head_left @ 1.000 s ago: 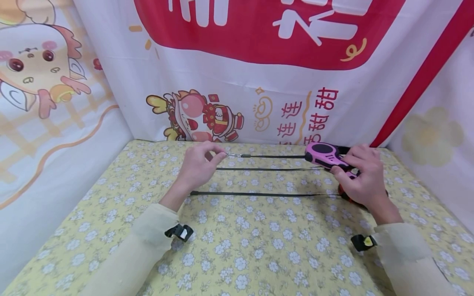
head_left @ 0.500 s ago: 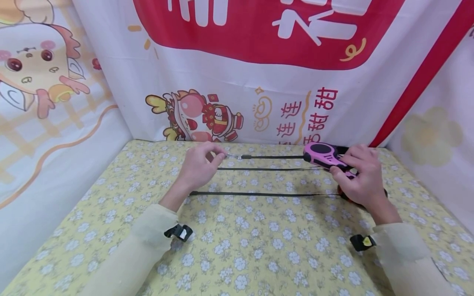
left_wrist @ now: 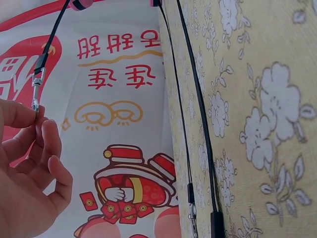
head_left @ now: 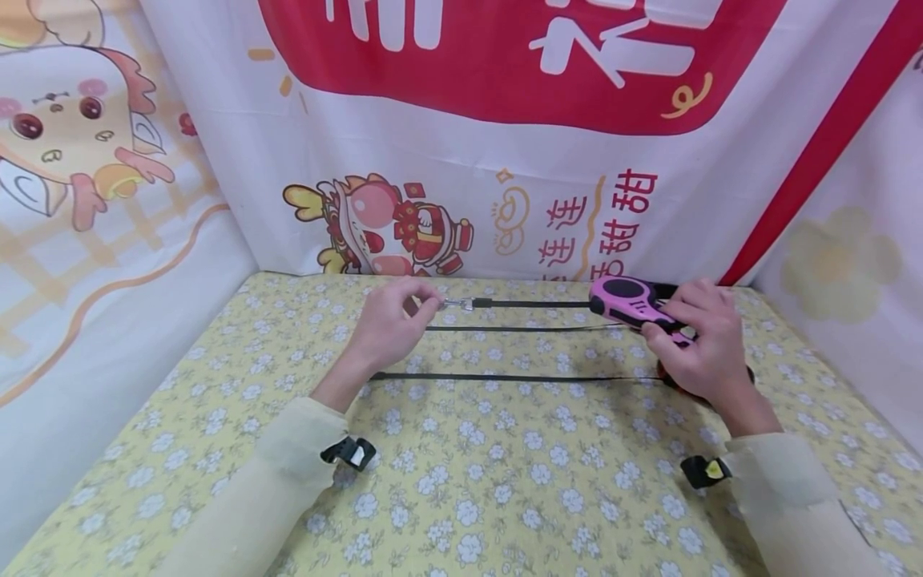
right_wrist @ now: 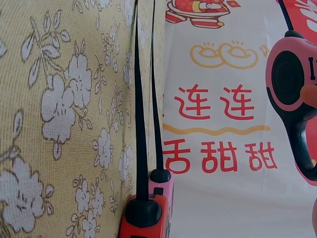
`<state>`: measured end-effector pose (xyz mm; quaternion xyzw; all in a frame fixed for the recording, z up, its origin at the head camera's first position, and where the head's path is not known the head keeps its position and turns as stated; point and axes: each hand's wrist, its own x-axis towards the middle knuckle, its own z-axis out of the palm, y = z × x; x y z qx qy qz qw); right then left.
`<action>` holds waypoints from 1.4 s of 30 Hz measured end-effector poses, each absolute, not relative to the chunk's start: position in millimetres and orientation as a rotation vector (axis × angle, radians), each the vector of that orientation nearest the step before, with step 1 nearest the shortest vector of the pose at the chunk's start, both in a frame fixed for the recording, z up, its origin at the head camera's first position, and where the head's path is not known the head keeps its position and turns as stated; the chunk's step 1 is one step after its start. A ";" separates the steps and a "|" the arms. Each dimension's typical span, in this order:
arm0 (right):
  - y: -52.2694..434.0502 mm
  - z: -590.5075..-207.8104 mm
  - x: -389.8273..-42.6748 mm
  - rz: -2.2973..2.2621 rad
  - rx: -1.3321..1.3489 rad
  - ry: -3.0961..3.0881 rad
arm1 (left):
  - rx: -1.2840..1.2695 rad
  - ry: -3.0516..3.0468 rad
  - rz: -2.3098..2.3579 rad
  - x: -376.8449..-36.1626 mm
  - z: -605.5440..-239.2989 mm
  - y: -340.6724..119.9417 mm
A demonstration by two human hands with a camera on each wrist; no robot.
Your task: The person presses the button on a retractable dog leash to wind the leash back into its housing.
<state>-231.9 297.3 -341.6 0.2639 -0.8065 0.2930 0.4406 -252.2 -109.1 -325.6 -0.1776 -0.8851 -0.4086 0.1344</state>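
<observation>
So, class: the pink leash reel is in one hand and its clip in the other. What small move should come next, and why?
Probably ease the left hand toward the pink reel, letting the strap wind in. The strap spans taut between the metal clip pinched by that hand and the reel gripped by the right hand.

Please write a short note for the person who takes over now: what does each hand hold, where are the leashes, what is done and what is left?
Left hand pinches the metal clip of the pink leash, above the table.
Right hand grips the pink leash housing; its black tape runs taut between the hands.
Two more tapes lie stretched on the table: one just behind the hands, one nearer, ending at a red housing under the right hand.
Done: pink tape is pulled out.
Left, probably: lay it down beside the other two, or let it retract; I cannot tell which.
</observation>
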 end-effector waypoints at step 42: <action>292.6 -339.9 -230.9 0.715 0.723 -1.986 | -0.608 -2.515 -1.170 -253.8 -328.8 -106.7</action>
